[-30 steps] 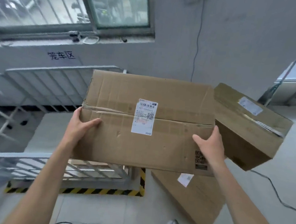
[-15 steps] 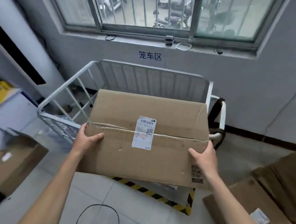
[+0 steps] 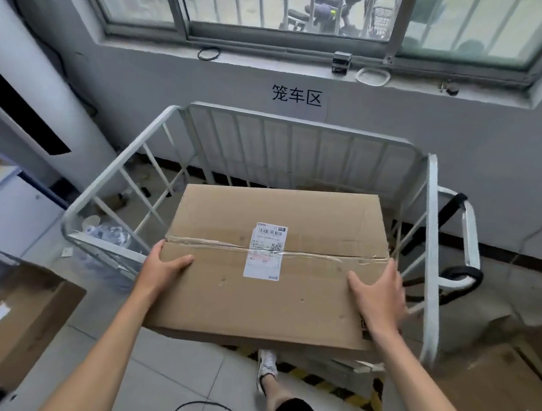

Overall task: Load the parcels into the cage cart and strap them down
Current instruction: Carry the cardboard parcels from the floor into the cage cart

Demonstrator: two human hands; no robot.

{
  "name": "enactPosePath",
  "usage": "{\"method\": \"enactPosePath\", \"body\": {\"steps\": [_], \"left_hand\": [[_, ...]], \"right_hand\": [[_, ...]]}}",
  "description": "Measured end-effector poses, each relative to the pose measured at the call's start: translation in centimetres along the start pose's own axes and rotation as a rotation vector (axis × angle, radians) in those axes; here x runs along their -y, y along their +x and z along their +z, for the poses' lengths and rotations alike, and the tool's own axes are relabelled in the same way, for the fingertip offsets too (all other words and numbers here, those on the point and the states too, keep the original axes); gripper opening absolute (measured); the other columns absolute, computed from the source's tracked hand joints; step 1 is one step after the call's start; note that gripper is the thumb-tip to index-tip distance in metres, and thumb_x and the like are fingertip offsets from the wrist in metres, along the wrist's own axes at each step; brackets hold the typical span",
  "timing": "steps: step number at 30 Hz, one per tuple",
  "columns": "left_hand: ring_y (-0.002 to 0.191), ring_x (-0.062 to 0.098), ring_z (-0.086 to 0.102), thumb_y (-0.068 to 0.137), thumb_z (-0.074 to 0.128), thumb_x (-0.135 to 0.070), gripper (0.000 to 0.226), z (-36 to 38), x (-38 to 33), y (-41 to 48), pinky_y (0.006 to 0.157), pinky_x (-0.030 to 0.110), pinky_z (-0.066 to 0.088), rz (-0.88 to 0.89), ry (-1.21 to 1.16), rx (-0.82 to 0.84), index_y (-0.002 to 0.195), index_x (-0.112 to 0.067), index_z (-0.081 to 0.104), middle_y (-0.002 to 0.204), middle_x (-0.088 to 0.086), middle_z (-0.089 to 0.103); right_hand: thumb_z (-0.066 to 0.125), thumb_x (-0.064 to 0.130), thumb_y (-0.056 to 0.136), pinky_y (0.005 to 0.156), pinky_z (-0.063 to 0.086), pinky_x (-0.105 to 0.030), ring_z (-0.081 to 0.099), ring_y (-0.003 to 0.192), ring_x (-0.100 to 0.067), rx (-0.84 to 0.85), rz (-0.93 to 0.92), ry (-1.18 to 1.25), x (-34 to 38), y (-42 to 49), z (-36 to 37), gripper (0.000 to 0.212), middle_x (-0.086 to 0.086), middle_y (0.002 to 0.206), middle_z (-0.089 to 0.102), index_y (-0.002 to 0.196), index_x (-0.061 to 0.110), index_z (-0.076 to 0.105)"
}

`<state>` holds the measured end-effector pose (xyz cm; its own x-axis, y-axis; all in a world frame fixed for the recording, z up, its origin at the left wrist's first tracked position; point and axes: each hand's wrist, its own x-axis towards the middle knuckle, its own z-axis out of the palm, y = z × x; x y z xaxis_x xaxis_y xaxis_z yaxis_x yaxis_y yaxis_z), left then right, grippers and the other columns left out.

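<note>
Cardboard parcel [image 3: 270, 271], wide and flat, fills the centre of the frame, held in the air between two bare hands. Its long axis runs left to right, roughly parallel to the barred back panel of the white cage cart [image 3: 288, 147], which stands straight beyond it, toward the top of the frame under a barred window. A white shipping label [image 3: 265, 254] sits across the taped seam on top.

The left hand [image 3: 161, 269] grips the parcel's left edge, thumb on top and fingers over the side. The right hand [image 3: 375, 296], slightly blurred, lies on the top by the right edge with fingers fairly straight, pressing rather than wrapping.

The parcel hangs between the cart's two side rails. Its right end is near the right rail; more room shows on the left. How far its far edge reaches into the cart cannot be told.

The coming move looks like a push forward and a lowering, keeping the long axis square to the back panel.

A black strap [image 3: 461, 276] hangs on the cart's handle at the right. Other cardboard boxes sit at lower left [image 3: 17, 320] and lower right [image 3: 493, 392].
</note>
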<state>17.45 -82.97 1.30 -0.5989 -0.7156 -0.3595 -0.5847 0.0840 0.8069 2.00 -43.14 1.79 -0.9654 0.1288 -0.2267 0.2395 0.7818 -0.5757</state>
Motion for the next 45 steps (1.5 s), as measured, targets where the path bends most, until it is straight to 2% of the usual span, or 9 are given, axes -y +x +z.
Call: {"method": "enactPosePath", "body": {"steps": [4,7,11,16,21,26,30,41,45], "left_hand": [[0.108,0.021,0.064,0.058,0.081,-0.053,0.097,-3.1,-1.4,6.7,0.096,0.043,0.052,0.009,0.056,0.007,0.142,-0.022,0.046,0.121,-0.002,0.064],[0.102,0.021,0.064,0.056,0.077,-0.059,0.09,-5.8,-2.5,11.0,0.084,0.038,0.051,0.017,0.12,0.009,0.135,-0.026,0.051,0.115,-0.003,0.066],[0.108,0.026,0.058,0.07,0.079,-0.053,0.089,-9.3,-3.2,17.3,0.096,0.047,0.048,-0.009,0.19,0.018,0.145,-0.024,0.041,0.121,0.001,0.057],[0.107,0.023,0.06,0.061,0.072,-0.064,0.092,-11.9,-3.0,23.8,0.099,0.05,0.049,-0.016,0.231,0.041,0.141,-0.028,0.046,0.118,-0.004,0.059],[0.11,0.027,0.061,0.07,0.075,-0.053,0.067,-12.4,-3.3,35.3,0.099,0.051,0.048,0.014,0.322,0.118,0.13,-0.032,0.053,0.123,0.0,0.064],[0.122,0.027,0.058,0.078,0.083,-0.035,0.08,-11.3,-1.2,46.0,0.104,0.047,0.045,0.024,0.265,0.222,0.145,-0.024,0.042,0.143,0.005,0.056],[0.112,0.023,0.058,0.081,0.081,-0.034,0.078,-9.7,0.2,54.6,0.098,0.043,0.047,-0.014,0.26,0.305,0.144,-0.022,0.037,0.131,0.002,0.057],[0.091,0.008,0.059,0.081,0.082,-0.03,0.074,1.9,16.1,72.0,0.077,0.025,0.045,-0.149,0.307,0.353,0.135,-0.022,0.033,0.121,0.003,0.056],[0.102,0.02,0.06,0.083,0.08,-0.027,0.077,8.1,25.1,77.0,0.084,0.029,0.045,-0.17,0.322,0.372,0.138,-0.017,0.028,0.126,0.009,0.056]], "right_hand": [[0.064,0.06,0.082,0.101,0.04,-0.052,0.044,0.137,-0.034,-0.008,0.028,-0.019,6.0,2.4,4.3,0.094,-0.007,0.157,0.038,0.157,0.021,0.022],[0.064,0.06,0.082,0.1,0.041,-0.051,0.045,0.135,-0.034,0.017,0.034,0.006,10.2,3.0,7.8,0.093,-0.006,0.156,0.039,0.157,0.023,0.023],[0.063,0.057,0.083,0.099,0.041,-0.052,0.046,0.133,-0.034,0.064,0.048,0.001,15.3,3.8,11.8,0.089,-0.006,0.154,0.04,0.156,0.025,0.024],[0.06,0.06,0.082,0.095,0.043,-0.052,0.05,0.129,-0.034,0.041,0.101,-0.001,19.5,4.7,16.0,0.086,-0.005,0.151,0.044,0.154,0.031,0.023],[0.061,0.055,0.084,0.096,0.042,-0.055,0.054,0.124,-0.035,0.026,0.207,0.092,23.5,6.7,21.9,0.079,-0.003,0.146,0.049,0.152,0.036,0.025],[0.067,0.04,0.09,0.101,0.042,-0.046,0.044,0.137,-0.03,0.026,0.348,0.161,26.6,7.7,29.8,0.083,-0.003,0.159,0.032,0.159,0.03,0.022],[0.067,0.036,0.09,0.106,0.039,-0.045,0.039,0.141,-0.028,0.04,0.382,0.154,28.5,12.3,35.2,0.086,-0.002,0.161,0.03,0.16,0.029,0.018],[0.066,0.024,0.088,0.103,0.037,-0.034,0.044,0.137,-0.025,0.173,0.343,0.075,20.7,26.8,55.3,0.082,-0.004,0.156,0.034,0.158,0.028,0.024],[0.067,0.021,0.09,0.113,0.029,-0.032,0.036,0.142,-0.026,0.173,0.279,-0.005,13.9,31.6,64.7,0.076,-0.011,0.156,0.034,0.156,0.015,0.03]]}}
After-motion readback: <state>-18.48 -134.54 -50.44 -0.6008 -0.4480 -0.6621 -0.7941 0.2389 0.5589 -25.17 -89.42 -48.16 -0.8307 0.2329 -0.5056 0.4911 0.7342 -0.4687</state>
